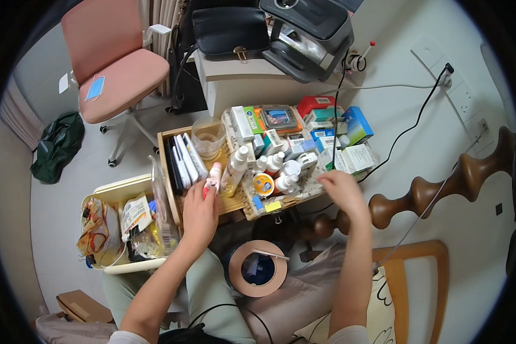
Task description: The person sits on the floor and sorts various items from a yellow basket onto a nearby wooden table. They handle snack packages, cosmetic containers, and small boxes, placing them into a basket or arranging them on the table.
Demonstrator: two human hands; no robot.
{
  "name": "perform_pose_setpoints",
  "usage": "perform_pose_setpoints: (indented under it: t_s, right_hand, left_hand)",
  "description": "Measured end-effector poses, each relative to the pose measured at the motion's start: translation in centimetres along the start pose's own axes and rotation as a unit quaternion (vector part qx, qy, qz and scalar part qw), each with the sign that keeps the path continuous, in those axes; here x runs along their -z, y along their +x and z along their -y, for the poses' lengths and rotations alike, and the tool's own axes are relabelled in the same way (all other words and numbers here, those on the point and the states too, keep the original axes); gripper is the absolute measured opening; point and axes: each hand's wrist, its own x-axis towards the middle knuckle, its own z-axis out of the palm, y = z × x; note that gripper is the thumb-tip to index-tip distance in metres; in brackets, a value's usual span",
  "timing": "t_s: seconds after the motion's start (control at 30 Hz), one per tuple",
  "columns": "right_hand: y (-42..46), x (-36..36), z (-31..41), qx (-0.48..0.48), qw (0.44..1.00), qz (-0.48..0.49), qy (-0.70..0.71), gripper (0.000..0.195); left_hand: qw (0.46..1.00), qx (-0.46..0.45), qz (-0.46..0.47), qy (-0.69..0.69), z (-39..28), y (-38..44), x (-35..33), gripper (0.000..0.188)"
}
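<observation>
My left hand (201, 210) has its fingers closed around the lower part of a pink bottle (215, 173) with a printed face, in the wooden drawer box (170, 189). Beside that bottle stands a clear pump bottle (235, 168) with a white cap. My right hand (343, 191) hovers at the right front of a woven basket (250, 210), fingers bent; whether it pinches anything is hidden. A black cable (336, 124) runs down to its fingertips. White spray bottles (275, 162), a round orange-lidded tub (263, 185) and several medicine boxes (243, 122) fill the basket.
A cream bin (133, 265) holding packets stands left of the box. White cases (185, 159) and a clear plastic cup (208, 137) sit inside the box. Below is a round pink-rimmed bin (236, 275). A turned wooden post (430, 198) crosses at right; a pink chair (120, 81) stands behind.
</observation>
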Motion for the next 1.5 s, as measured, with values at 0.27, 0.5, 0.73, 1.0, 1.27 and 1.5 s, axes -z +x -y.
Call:
perform_pose_setpoints:
  t_s: [0.27,0.5,0.73,1.0,1.27,1.5]
  right_hand:
    - [6.5,-3.3,-1.0,-0.007,0.923,0.365,-0.121,0.046]
    - [5.6,-2.9,0.0,-0.033,0.946,0.322,-0.027,0.060]
    - [3.0,-1.0,0.2,-0.030,0.998,0.008,-0.052,0.023]
    - [-0.7,3.7,1.2,-0.086,0.981,-0.148,0.093,0.021]
    - [1.4,4.8,3.6,0.044,0.918,-0.269,0.288,0.018]
    - [4.1,1.8,5.7,0.096,0.933,-0.163,0.306,0.014]
  left_hand:
    - [0.971,-0.059,0.115,-0.200,-0.8,-6.7,4.1,0.033]
    - [0.922,-0.081,0.299,-0.233,1.9,-14.2,1.2,0.033]
    - [0.919,-0.080,0.311,-0.227,3.2,-16.4,-1.2,0.026]
    - [0.925,-0.080,0.302,-0.215,3.5,-16.0,-1.4,0.020]
    - [0.930,-0.101,0.291,-0.202,3.5,-16.1,-1.5,0.018]
    - [0.938,-0.107,0.271,-0.189,4.0,-16.6,-1.0,0.015]
